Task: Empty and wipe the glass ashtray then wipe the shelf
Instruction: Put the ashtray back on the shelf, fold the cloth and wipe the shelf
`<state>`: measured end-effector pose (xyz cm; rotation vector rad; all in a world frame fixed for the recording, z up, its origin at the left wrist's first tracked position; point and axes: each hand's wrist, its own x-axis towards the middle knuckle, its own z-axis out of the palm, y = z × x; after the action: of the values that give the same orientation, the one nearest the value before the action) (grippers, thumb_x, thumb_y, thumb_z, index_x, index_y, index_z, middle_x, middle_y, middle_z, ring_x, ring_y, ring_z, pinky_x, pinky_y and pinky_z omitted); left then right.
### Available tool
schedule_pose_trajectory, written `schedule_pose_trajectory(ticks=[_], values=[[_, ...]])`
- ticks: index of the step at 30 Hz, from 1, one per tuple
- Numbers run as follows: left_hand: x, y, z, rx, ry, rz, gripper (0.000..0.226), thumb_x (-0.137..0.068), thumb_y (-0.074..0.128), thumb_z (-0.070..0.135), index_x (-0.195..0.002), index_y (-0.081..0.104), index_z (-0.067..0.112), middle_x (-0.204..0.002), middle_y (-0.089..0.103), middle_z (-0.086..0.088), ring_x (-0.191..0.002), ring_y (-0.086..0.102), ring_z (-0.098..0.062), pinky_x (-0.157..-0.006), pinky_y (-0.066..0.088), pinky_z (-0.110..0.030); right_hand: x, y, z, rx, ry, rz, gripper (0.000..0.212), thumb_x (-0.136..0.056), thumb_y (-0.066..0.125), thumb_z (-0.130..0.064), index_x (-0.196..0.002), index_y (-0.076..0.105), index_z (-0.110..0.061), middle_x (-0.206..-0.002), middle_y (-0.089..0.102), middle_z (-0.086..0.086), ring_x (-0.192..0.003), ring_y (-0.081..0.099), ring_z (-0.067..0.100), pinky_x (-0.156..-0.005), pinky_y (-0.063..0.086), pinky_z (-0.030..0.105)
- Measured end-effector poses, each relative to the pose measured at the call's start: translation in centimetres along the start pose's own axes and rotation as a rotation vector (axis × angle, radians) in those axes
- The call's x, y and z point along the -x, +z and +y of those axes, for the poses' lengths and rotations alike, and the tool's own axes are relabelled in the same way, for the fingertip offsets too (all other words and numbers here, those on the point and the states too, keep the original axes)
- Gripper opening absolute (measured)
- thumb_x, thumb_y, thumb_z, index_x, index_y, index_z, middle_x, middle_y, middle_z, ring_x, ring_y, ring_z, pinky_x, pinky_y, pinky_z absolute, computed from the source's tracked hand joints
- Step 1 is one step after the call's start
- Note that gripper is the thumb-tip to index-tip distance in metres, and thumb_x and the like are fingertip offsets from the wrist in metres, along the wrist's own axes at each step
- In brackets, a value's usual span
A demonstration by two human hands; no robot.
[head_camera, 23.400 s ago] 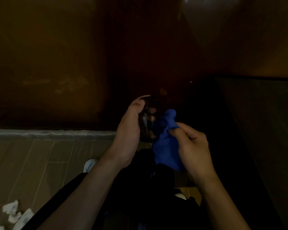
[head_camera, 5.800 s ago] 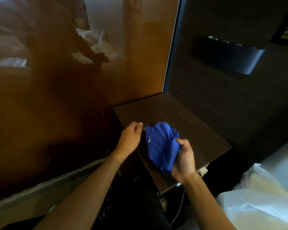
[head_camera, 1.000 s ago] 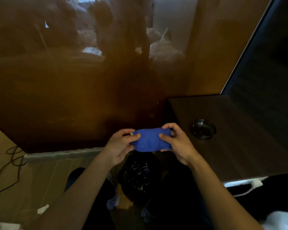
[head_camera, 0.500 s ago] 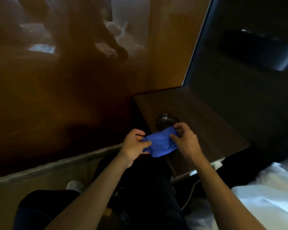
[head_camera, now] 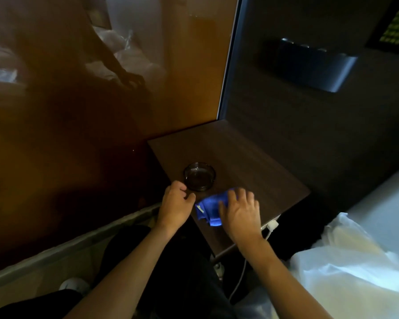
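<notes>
The shelf (head_camera: 251, 162) is dark wood-grain laminate, smooth and matt. The glass ashtray (head_camera: 199, 179) is clear and glossy, catching faint highlights. The blue cloth (head_camera: 211, 207) looks soft, woven and matt. The brown wall panel (head_camera: 78, 111) is highly glossy, mirror-like. The wall fixture (head_camera: 316, 70) looks like brushed metal. The white plastic sheet (head_camera: 346, 261) is thin, crinkled and shiny.

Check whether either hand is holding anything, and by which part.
Nothing is gripped. The right hand lies flat on top of the blue cloth, pressing it onto the shelf. The left hand is loosely curled and empty, beside the glass ashtray.
</notes>
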<state>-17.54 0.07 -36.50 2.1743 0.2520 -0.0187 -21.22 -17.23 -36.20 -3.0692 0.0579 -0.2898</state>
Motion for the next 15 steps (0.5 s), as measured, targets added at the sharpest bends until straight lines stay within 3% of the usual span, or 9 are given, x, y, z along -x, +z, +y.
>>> schedule_pose_trajectory(ticks=[1,3,5,7,10,13,15], values=[[-0.3,-0.1,0.2,-0.01,0.018,-0.005,0.043,-0.089,0.071,0.029,-0.127,0.053,0.019,-0.123,0.054,-0.001,-0.094,0.059,-0.008,-0.068,0.048,-0.017,0.1,0.2,-0.9,-0.019,0.031,-0.063,0.054,-0.095,0.052,-0.048,-0.13,0.061,-0.008,-0.134,0.058,0.024,-0.119,0.055,0.044,-0.095,0.047,0.052],[-1.1,-0.1,0.3,-0.045,0.06,-0.017,0.061,-0.085,0.074,0.036,-0.137,0.045,0.02,-0.136,0.044,-0.005,-0.115,0.056,-0.02,-0.086,0.055,-0.031,0.3,1.0,-2.1,-0.035,0.098,-0.221,0.071,-0.101,0.029,-0.056,-0.154,0.034,-0.009,-0.158,0.031,0.028,-0.145,0.027,0.048,-0.118,0.024,0.055],[-1.8,0.0,0.4,-0.063,0.07,-0.046,0.081,-0.079,0.077,0.044,-0.144,0.036,0.019,-0.143,0.038,-0.008,-0.124,0.052,-0.027,-0.095,0.055,-0.041,0.1,1.8,-2.3,-0.047,0.093,-0.316,0.073,-0.103,0.018,-0.055,-0.16,0.005,-0.01,-0.166,0.0,0.027,-0.153,-0.003,0.044,-0.124,0.0,0.054],[-2.7,0.0,0.7,-0.03,0.029,-0.075,0.101,-0.071,0.083,0.048,-0.15,0.029,0.016,-0.149,0.033,-0.01,-0.129,0.05,-0.03,-0.098,0.054,-0.046,-0.5,1.9,-1.6,-0.05,0.022,-0.345,0.073,-0.103,0.016,-0.054,-0.159,-0.005,-0.012,-0.166,-0.013,0.023,-0.152,-0.019,0.039,-0.123,-0.011,0.052],[-4.1,0.3,1.2,-0.039,0.052,-0.104,0.113,-0.066,0.089,0.044,-0.153,0.025,0.011,-0.151,0.027,-0.009,-0.135,0.043,-0.03,-0.105,0.048,-0.044,-2.0,1.2,0.1,-0.005,-0.092,-0.396,0.076,-0.101,0.015,-0.057,-0.159,-0.007,-0.013,-0.165,-0.019,0.018,-0.15,-0.027,0.033,-0.12,-0.018,0.05],[-4.9,0.6,1.3,-0.055,0.077,-0.109,0.111,-0.067,0.089,0.038,-0.153,0.025,0.012,-0.15,0.025,-0.009,-0.138,0.037,-0.029,-0.108,0.044,-0.04,-2.5,0.6,1.0,0.059,-0.12,-0.349,0.081,-0.093,0.001,-0.056,-0.158,-0.006,-0.008,-0.166,-0.015,0.019,-0.151,-0.023,0.033,-0.121,-0.015,0.046],[-5.7,0.9,1.2,-0.054,0.074,-0.102,0.109,-0.069,0.089,0.037,-0.154,0.024,0.012,-0.151,0.024,-0.009,-0.14,0.033,-0.029,-0.109,0.041,-0.04,-2.2,0.7,0.6,-0.008,-0.086,-0.378,0.075,-0.099,0.004,-0.052,-0.158,-0.006,-0.007,-0.167,-0.013,0.017,-0.153,-0.018,0.031,-0.124,-0.01,0.043]])
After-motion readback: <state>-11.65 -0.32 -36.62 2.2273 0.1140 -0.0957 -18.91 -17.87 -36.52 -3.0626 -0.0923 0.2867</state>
